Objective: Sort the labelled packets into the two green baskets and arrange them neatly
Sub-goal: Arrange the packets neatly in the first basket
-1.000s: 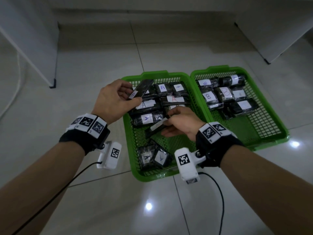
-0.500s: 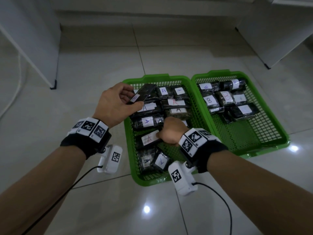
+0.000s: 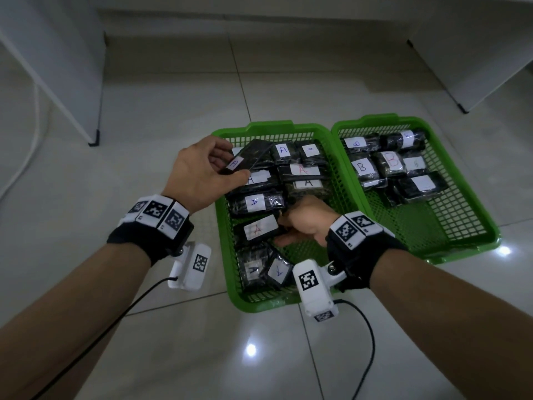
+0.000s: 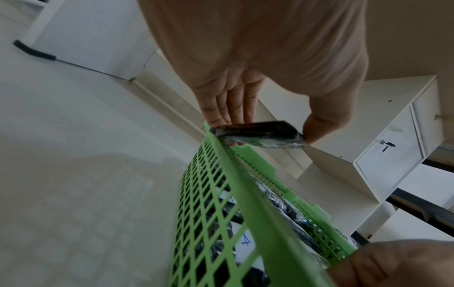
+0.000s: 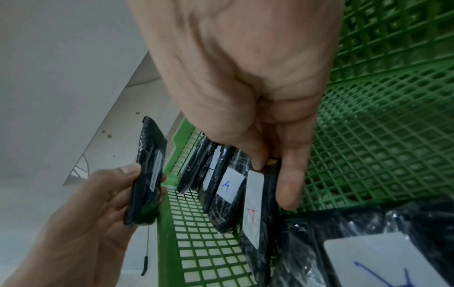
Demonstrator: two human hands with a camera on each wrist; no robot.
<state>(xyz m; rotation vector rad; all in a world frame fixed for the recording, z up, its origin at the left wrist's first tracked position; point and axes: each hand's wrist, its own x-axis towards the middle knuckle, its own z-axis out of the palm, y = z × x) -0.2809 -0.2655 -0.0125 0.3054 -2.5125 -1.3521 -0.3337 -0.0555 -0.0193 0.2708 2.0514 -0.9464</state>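
Two green baskets stand side by side on the floor. The left basket (image 3: 227, 272) holds several black packets labelled A; the right basket (image 3: 461, 226) holds several labelled B. My left hand (image 3: 202, 171) pinches a black A packet (image 3: 245, 160) between thumb and fingers, above the left basket's far-left corner. It shows in the left wrist view as a dark packet (image 4: 260, 136) over the basket rim (image 4: 258, 203). My right hand (image 3: 305, 223) grips the right end of a red-A packet (image 3: 256, 230) lying in the left basket, thumb and fingers (image 5: 290, 184) around the packet's edge (image 5: 253, 203).
White cabinets stand at the far left (image 3: 57, 67) and far right (image 3: 476, 47), with a locked cabinet door (image 4: 388, 155) behind the baskets. Glossy floor tiles (image 3: 144, 111) surround the baskets. Camera cables (image 3: 363, 356) trail from both wrists.
My right hand has lowered the red-A packet flat into the left basket, below the blue-A packet, and still grips its end. The left hand keeps holding its packet in nearly the same place.
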